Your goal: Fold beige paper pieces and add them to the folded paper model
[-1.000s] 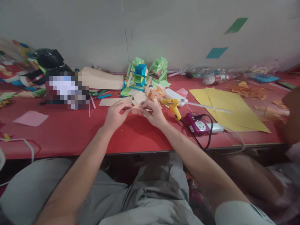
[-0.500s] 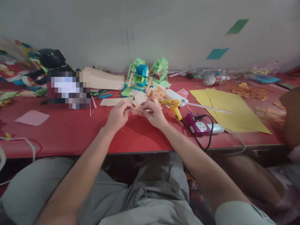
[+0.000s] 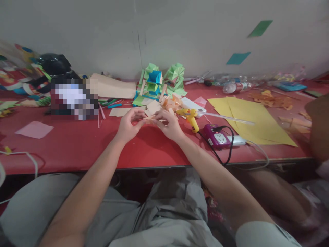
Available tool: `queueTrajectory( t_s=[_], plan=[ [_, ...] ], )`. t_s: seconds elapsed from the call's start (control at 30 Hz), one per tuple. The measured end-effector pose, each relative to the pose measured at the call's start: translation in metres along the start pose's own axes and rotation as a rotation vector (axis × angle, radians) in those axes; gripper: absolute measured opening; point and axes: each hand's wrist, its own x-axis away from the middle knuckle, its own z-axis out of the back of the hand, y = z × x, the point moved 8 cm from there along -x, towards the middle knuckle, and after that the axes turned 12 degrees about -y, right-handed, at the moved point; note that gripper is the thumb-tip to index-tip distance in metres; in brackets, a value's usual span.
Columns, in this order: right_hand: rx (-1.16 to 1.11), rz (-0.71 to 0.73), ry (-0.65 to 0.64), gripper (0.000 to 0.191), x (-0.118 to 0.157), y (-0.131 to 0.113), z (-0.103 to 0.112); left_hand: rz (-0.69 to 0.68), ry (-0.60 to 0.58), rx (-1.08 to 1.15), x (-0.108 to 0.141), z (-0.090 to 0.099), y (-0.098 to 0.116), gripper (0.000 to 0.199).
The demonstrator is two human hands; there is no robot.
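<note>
Between my two hands is a small piece of peach paper (image 3: 148,120), low over the red table. My left hand (image 3: 130,124) pinches its left end with thumb and fingertips, the fingers curved. On the other side my right hand (image 3: 168,124) grips it between thumb and forefinger. Just behind my fingers lie beige paper pieces (image 3: 153,107) and a heap of folded peach paper (image 3: 171,101). Green and blue folded paper shapes (image 3: 155,82) stand farther back. A yellow hot glue gun (image 3: 190,120) rests just right of my right hand.
A purple power strip (image 3: 216,137) with a black cord sits right of the glue gun. Yellow sheets (image 3: 252,120) spread beyond it. A pink paper square (image 3: 34,129) lies at left, plastic bottles (image 3: 236,87) at back right. Another person's arm (image 3: 320,127) is at the right edge.
My left fingers have spread a little and shifted their pinch on the peach paper. My right hand has barely moved.
</note>
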Motion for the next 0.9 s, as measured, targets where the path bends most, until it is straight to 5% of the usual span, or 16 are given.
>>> queueTrajectory(
  t_s=[0.23, 0.53, 0.67, 0.9],
  plan=[
    [-0.056, -0.021, -0.020, 0.025, 0.000, -0.002, -0.002, 0.033, 0.052, -0.069, 0.000, 0.006, 0.002, 0.024],
    [-0.167, -0.104, -0.026, 0.030, 0.000, 0.009, -0.007, 0.061, -0.096, 0.000, -0.001, -0.011, 0.007, 0.024],
    [-0.231, -0.153, -0.017, 0.036, 0.001, 0.012, -0.009, 0.076, -0.064, -0.087, 0.000, -0.011, 0.009, 0.017],
    [-0.095, -0.074, -0.113, 0.032, -0.002, 0.002, -0.010, 0.088, -0.057, -0.130, 0.000, -0.010, 0.008, 0.012]
  ],
)
